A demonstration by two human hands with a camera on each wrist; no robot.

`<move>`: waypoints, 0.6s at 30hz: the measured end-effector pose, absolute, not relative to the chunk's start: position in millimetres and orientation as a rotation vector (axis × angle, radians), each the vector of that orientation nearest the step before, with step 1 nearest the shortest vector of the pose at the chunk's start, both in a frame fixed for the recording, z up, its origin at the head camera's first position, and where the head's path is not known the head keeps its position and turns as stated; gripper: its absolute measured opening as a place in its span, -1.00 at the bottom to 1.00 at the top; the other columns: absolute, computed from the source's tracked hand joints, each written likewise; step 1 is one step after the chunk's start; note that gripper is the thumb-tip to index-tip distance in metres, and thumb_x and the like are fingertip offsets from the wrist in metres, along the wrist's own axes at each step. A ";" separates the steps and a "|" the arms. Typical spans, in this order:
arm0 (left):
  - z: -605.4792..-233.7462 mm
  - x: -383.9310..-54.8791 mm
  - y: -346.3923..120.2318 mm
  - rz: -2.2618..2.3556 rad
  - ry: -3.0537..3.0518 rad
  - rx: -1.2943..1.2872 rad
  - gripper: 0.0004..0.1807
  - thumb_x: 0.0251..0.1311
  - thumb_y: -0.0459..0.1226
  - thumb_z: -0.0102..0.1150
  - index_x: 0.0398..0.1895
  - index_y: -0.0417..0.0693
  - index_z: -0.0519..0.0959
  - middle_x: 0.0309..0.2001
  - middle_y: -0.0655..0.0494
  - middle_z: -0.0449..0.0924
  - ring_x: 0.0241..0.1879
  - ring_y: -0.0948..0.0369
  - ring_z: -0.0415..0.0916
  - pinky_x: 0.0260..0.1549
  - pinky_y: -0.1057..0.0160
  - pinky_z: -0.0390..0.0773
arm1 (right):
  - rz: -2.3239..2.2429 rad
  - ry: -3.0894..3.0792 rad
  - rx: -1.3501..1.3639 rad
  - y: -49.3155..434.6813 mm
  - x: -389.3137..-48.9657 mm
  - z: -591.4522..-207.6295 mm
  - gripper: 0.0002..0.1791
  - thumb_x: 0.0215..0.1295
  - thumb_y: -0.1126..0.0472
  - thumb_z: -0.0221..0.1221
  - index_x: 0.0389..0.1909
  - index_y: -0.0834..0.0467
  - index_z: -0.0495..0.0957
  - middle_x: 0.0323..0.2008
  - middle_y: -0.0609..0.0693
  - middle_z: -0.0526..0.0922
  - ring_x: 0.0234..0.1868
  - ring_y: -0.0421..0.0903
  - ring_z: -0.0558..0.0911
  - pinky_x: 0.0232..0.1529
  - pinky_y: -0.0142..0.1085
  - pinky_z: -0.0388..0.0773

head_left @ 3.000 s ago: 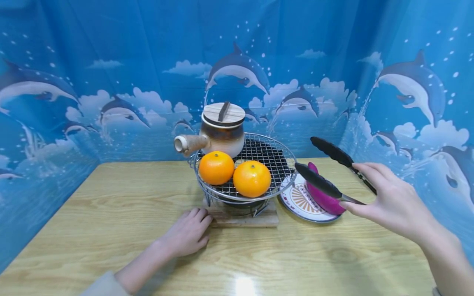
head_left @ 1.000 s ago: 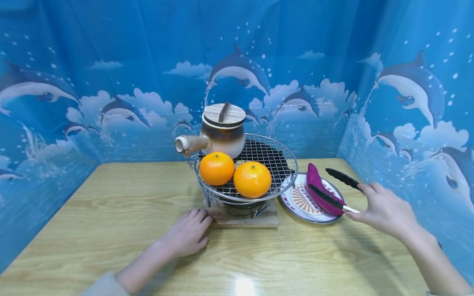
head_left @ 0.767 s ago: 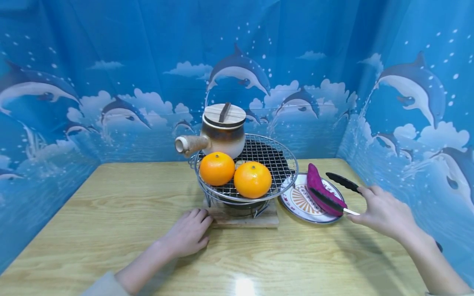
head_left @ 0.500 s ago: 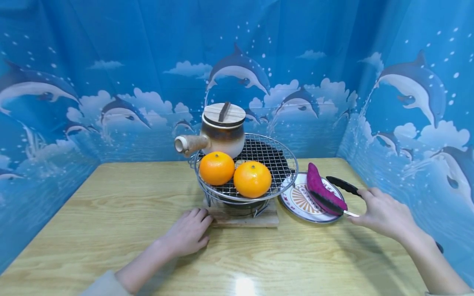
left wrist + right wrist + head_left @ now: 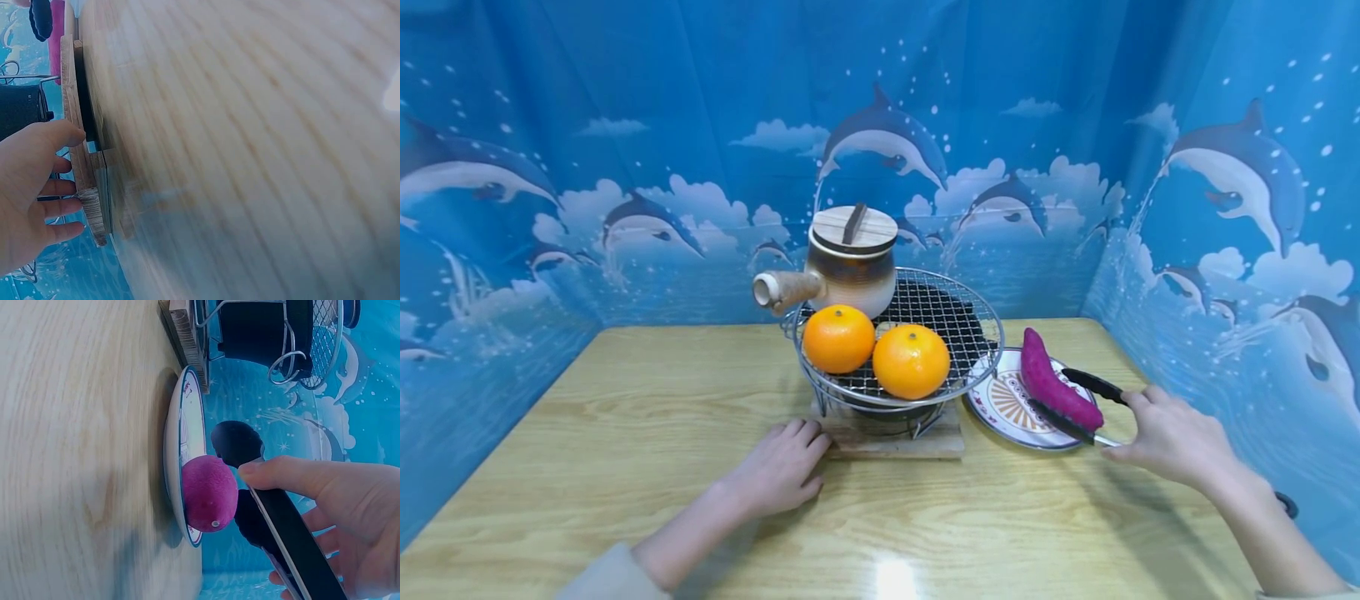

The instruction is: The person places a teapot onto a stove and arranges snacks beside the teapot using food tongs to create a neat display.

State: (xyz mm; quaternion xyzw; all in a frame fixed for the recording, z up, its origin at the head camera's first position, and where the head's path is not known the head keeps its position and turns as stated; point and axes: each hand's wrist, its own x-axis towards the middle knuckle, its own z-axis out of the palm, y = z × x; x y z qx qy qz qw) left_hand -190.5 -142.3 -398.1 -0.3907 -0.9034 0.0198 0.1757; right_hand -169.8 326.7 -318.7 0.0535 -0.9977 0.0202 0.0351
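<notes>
My right hand [image 5: 1180, 437] holds black-tipped tongs [image 5: 1063, 419] by their two arms, thumb on one and fingers on the other. The tongs' tips stand apart, one on each side of a purple sweet potato [image 5: 1051, 379]. That sweet potato lies on a patterned plate [image 5: 1000, 408] right of the grill. In the right wrist view, the tongs [image 5: 284, 531] come close to the rounded end of the sweet potato [image 5: 209, 494]; contact is hard to tell. My left hand [image 5: 782, 468] rests at the left front corner of the wooden base [image 5: 898, 442], its fingertips touching the board [image 5: 78, 119].
A round wire grill [image 5: 936, 312] stands on the wooden base. On it are two oranges, one left [image 5: 838, 340] and one right [image 5: 911, 362], with a lidded clay pot [image 5: 853, 271] behind them. The pot's handle [image 5: 786, 289] sticks out leftward. A dolphin-print curtain [image 5: 700, 125] surrounds the table.
Over three seconds my right hand has brought the tongs down and leftward around the sweet potato. Their tips have since drawn a little closer together. My left hand has stayed put.
</notes>
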 end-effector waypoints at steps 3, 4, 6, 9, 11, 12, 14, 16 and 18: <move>-397.7 -190.9 -142.6 0.062 -2.561 -1.110 -0.58 -0.07 -0.10 0.25 -0.19 -0.16 0.46 -0.24 -0.01 0.40 -0.27 0.09 0.35 -0.32 0.11 0.44 | 0.047 -3.071 0.164 326.7 -170.0 -320.9 0.07 -0.30 -0.37 0.32 0.07 0.42 0.39 -0.12 0.35 0.45 -0.21 0.33 0.49 -0.58 0.08 0.42; -397.6 -191.0 -142.6 0.062 -2.561 -1.111 -0.58 -0.07 -0.10 0.25 -0.19 -0.16 0.46 -0.24 -0.02 0.40 -0.27 0.08 0.35 -0.31 0.11 0.44 | 0.043 -3.075 0.163 326.7 -170.0 -321.7 0.07 -0.29 -0.36 0.32 0.07 0.42 0.39 -0.12 0.36 0.44 -0.20 0.34 0.48 -0.58 0.09 0.42; -397.4 -191.2 -142.5 0.063 -2.562 -1.113 -0.58 -0.07 -0.09 0.25 -0.19 -0.16 0.46 -0.24 -0.02 0.40 -0.27 0.09 0.35 -0.32 0.11 0.44 | 0.036 -3.079 0.164 326.6 -170.1 -323.0 0.05 -0.28 -0.35 0.33 0.06 0.43 0.39 -0.12 0.36 0.44 -0.20 0.35 0.48 -0.58 0.09 0.42; -397.1 -191.6 -142.4 0.063 -2.559 -1.112 -0.58 -0.07 -0.10 0.25 -0.19 -0.16 0.46 -0.25 -0.02 0.40 -0.28 0.09 0.35 -0.32 0.11 0.44 | 0.026 -3.078 0.168 325.7 -170.1 -325.0 0.05 -0.29 -0.35 0.33 0.05 0.43 0.40 -0.12 0.37 0.44 -0.18 0.36 0.48 -0.57 0.09 0.43; -397.0 -191.9 -142.3 0.063 -2.556 -1.111 -0.58 -0.07 -0.10 0.25 -0.19 -0.17 0.46 -0.25 -0.02 0.40 -0.28 0.09 0.35 -0.33 0.11 0.44 | 0.016 -3.071 0.173 325.1 -170.3 -326.4 0.05 -0.30 -0.34 0.34 0.04 0.43 0.40 -0.14 0.36 0.45 -0.18 0.36 0.48 -0.56 0.09 0.44; -397.0 -191.9 -142.3 0.062 -2.555 -1.110 -0.58 -0.07 -0.10 0.25 -0.19 -0.17 0.46 -0.25 -0.02 0.40 -0.28 0.09 0.35 -0.34 0.12 0.43 | 0.012 -3.064 0.176 324.8 -170.4 -327.3 0.04 -0.31 -0.33 0.35 0.04 0.43 0.40 -0.15 0.35 0.46 -0.19 0.35 0.48 -0.56 0.09 0.44; -397.0 -191.9 -142.3 0.065 -2.552 -1.110 -0.58 -0.07 -0.10 0.25 -0.19 -0.17 0.46 -0.25 -0.02 0.40 -0.28 0.09 0.35 -0.34 0.12 0.43 | 0.002 -3.049 0.186 324.5 -170.8 -329.4 0.03 -0.32 -0.31 0.36 0.03 0.43 0.41 -0.18 0.34 0.46 -0.21 0.34 0.49 -0.56 0.09 0.44; -396.9 -191.6 -142.2 0.068 -2.553 -1.111 -0.58 -0.07 -0.10 0.25 -0.19 -0.17 0.46 -0.25 -0.02 0.40 -0.29 0.09 0.35 -0.34 0.12 0.43 | -0.007 -3.037 0.193 324.8 -171.3 -331.4 0.01 -0.32 -0.28 0.37 0.01 0.44 0.42 -0.20 0.33 0.46 -0.23 0.32 0.49 -0.57 0.08 0.43; -396.9 -191.3 -142.1 0.073 -2.556 -1.112 -0.59 -0.06 -0.10 0.24 -0.19 -0.17 0.46 -0.25 -0.02 0.41 -0.29 0.09 0.36 -0.34 0.12 0.44 | -0.010 -3.024 0.195 325.1 -171.8 -333.5 -0.03 -0.29 -0.26 0.37 0.00 0.44 0.43 -0.21 0.33 0.46 -0.25 0.30 0.49 -0.59 0.07 0.42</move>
